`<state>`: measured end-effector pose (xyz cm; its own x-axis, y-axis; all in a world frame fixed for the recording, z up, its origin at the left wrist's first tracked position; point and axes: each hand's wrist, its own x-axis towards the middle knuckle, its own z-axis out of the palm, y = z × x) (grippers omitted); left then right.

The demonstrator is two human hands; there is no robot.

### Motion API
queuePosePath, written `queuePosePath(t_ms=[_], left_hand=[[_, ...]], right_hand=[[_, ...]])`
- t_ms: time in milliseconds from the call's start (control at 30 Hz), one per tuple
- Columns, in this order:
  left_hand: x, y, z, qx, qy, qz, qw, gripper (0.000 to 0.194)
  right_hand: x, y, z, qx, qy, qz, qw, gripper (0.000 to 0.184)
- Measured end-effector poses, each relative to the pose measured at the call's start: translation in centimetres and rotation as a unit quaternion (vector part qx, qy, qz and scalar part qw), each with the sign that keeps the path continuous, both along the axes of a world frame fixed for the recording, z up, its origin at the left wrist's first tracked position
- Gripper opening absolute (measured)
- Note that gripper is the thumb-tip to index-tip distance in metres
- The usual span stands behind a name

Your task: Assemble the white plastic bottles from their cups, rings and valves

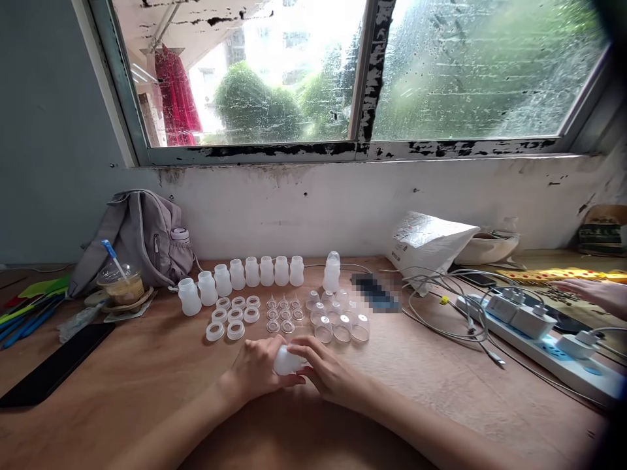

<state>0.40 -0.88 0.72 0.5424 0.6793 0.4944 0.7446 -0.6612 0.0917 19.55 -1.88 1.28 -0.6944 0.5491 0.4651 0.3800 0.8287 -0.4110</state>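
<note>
Wet window glass (284, 98) is over the brown worktop (147, 372). Near the front, the left hand (259, 369) curls its fingers around a small white bottle (285, 360), and the right hand (328, 371) pinches its end with its fingers. Just past them are white rings (236, 336), soft tips (285, 327), clear caps (342, 331) and, farther back, more bottles (266, 273).

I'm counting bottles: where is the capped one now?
In the head view, the capped bottle stands slightly right of centre, behind the clear caps and right of the bottle row.
</note>
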Motion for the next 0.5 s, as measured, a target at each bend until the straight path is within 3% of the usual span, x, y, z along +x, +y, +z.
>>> queuePosePath(t_ms=[67,167,267,367,433,500], left_hand=[[-0.1,0.1,-0.1,-0.027,-0.014,0.006,1.0,0.052],[0.0,0.1,-0.3,-0.04,-0.027,0.019,0.999,0.054],[0.1,0.1,-0.1,-0.054,-0.027,0.02,0.998,0.058],[0.2,0.0,0.2,-0.068,-0.013,0.026,0.997,0.06],[0.2,0.0,0.5,-0.071,-0.002,0.034,0.997,0.061],[0.0,0.0,0.6,-0.075,0.007,0.041,0.996,0.059]], right_hand=[[0.1,-0.1,0.7,0.003,0.008,0.003,1.0,0.036],[0.1,0.0,1.1,-0.049,0.046,-0.051,0.996,0.037],[-0.1,0.5,0.4,-0.167,0.067,-0.113,0.977,0.026],[-0.1,1.0,-0.1,-0.277,0.067,-0.093,0.954,0.029],[0.1,0.9,0.2,-0.272,0.072,-0.054,0.958,0.027],[0.2,0.5,0.9,-0.21,0.069,-0.02,0.975,0.027]])
